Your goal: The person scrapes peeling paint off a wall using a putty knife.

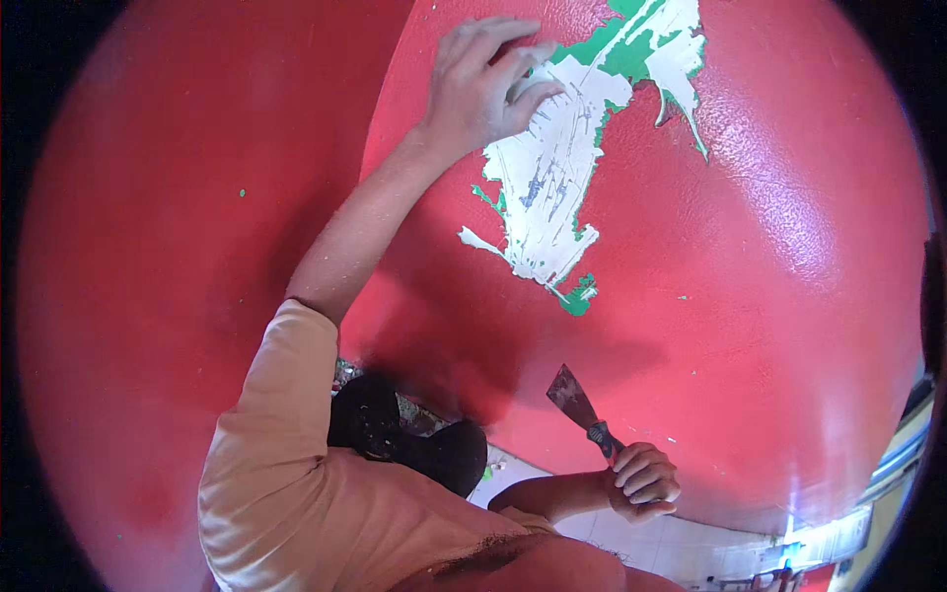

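Observation:
A red painted surface (651,244) spreads before me, with a ragged patch (547,177) where white and green layers show and scratches run through the white. My left hand (492,81) is over the upper left edge of this patch, fingers apart and bent, thumb over the white; whether the fingertips touch it I cannot tell. At the lower right, my right hand (644,481) is closed around the handle of a putty knife (573,396). Its stained blade points up and left, below the patch and away from it.
Another red surface (185,222) is on the left, beyond a curved edge. Dark footwear or clothing (407,436) shows beside my body. Pale tiled floor (636,544) with small debris lies at the bottom. Bright fixtures or objects stand at the lower right, too blurred to name.

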The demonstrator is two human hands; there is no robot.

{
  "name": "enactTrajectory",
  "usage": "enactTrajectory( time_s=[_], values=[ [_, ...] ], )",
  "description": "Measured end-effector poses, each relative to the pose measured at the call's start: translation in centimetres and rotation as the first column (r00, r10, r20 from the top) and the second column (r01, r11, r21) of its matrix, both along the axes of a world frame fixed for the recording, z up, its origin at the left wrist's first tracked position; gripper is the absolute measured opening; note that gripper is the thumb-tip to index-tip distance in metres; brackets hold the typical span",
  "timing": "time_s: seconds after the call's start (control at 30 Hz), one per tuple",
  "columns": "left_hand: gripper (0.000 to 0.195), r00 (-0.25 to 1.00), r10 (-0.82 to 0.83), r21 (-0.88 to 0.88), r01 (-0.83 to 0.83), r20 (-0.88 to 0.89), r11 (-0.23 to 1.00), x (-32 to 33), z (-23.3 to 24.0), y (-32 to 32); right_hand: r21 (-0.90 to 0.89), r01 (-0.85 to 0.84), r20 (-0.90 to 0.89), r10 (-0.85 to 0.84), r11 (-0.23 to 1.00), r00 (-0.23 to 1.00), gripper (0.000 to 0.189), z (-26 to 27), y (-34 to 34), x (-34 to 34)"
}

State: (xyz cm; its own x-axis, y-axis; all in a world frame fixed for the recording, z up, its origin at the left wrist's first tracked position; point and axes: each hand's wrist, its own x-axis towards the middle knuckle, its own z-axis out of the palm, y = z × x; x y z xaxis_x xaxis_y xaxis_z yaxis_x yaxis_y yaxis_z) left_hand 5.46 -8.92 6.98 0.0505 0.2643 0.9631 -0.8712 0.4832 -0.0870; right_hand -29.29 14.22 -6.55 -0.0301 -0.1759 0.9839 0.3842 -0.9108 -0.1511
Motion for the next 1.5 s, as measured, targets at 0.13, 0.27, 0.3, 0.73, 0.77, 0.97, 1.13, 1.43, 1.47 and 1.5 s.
enactTrajectory(
  time_s=[0.13,0.27,0.3,0.73,0.77,0.97,1.13,1.43,1.47,1.5],
  values=[
    [0.016,0.993,-0.102,-0.13,0.093,-0.064,0.987,0.0,0.7,-0.4,0.054,-0.016,0.026,0.015,0.998,1.0,0.055,-1.7,0.6,-1.2],
    [0.018,0.995,-0.096,-0.098,0.094,-0.021,0.991,0.8,0.6,-0.8,0.097,-0.009,0.065,0.002,0.995,0.998,0.054,-3.1,0.8,-1.7],
    [0.018,0.995,-0.097,-0.095,0.094,-0.021,0.991,0.6,0.7,-0.6,0.117,-0.009,0.063,0.001,0.993,0.998,0.054,-3.3,0.8,-1.7],
    [0.066,0.987,0.036,0.13,-0.057,0.155,0.99,-3.0,2.2,1.0,0.245,0.051,-0.001,-0.052,0.968,0.999,0.049,-6.1,1.2,-2.6],
    [0.076,0.846,-0.125,0.382,-0.098,0.518,0.919,-3.9,1.8,2.0,0.24,0.05,0.002,-0.051,0.97,0.999,0.049,-6.0,1.2,-2.5],
    [0.063,0.958,0.093,0.395,-0.198,0.27,0.897,0.8,4.5,-0.2,0.292,0.058,0.019,-0.066,0.955,0.998,0.05,-7.5,2.4,-3.4],
    [0.065,0.979,0.203,0.191,-0.206,0.037,0.96,-6.4,4.1,0.1,0.303,0.03,-0.029,-0.022,0.953,0.999,0.051,-6.8,2.6,-2.9],
    [0.069,0.168,-0.805,0.641,0.522,0.569,0.563,-13.4,-4.4,9.9,0.147,-0.209,-0.309,0.246,0.967,0.919,0.049,0.0,-0.3,-1.6],
    [0.064,0.114,-0.824,0.718,0.434,0.555,0.544,-13.7,-4.6,11.5,0.109,-0.221,-0.303,0.244,0.969,0.921,0.044,2.1,-0.9,-0.3],
    [0.059,0.065,-0.842,0.781,0.343,0.535,0.523,-13.8,-4.6,12.4,0.07,-0.234,-0.302,0.244,0.97,0.922,0.04,4.3,-1.6,1.0]
  ],
)
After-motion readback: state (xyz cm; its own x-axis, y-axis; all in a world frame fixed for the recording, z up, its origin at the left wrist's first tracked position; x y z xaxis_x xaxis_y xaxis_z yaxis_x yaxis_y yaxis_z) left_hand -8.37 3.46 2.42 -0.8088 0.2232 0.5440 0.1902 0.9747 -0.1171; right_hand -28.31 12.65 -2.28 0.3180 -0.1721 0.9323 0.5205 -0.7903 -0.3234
